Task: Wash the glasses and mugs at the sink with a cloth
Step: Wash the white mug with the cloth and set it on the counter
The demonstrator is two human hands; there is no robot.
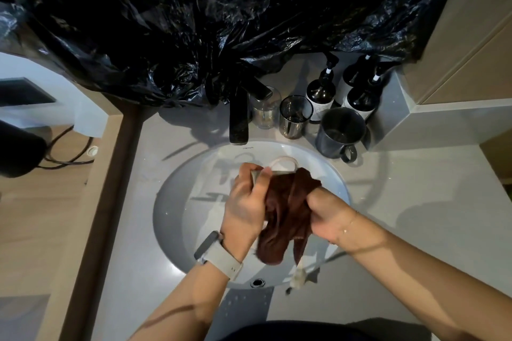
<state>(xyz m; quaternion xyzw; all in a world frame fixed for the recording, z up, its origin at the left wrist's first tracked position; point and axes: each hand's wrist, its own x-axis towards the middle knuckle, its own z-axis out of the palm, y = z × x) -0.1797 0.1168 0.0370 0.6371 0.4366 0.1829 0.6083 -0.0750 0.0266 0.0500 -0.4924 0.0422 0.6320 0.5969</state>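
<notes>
Over the white sink basin [177,202], my left hand [245,202] grips a pale mug [282,165] whose handle loop points away from me. Most of the mug is hidden under a brown cloth [285,216]. My right hand [329,214] grips the cloth bunched against the mug, and the cloth's ends hang down into the basin. On the counter behind the sink stand a dark grey mug [339,133], a dark-rimmed glass [295,116] and a clear glass [266,111].
A black tap [238,116] reaches over the basin's back edge. Three dark pump bottles [321,94] stand at the back right corner. Black plastic sheeting [221,22] covers the wall above. A wooden ledge [91,202] runs along the left, with cables on the wood surface beyond it.
</notes>
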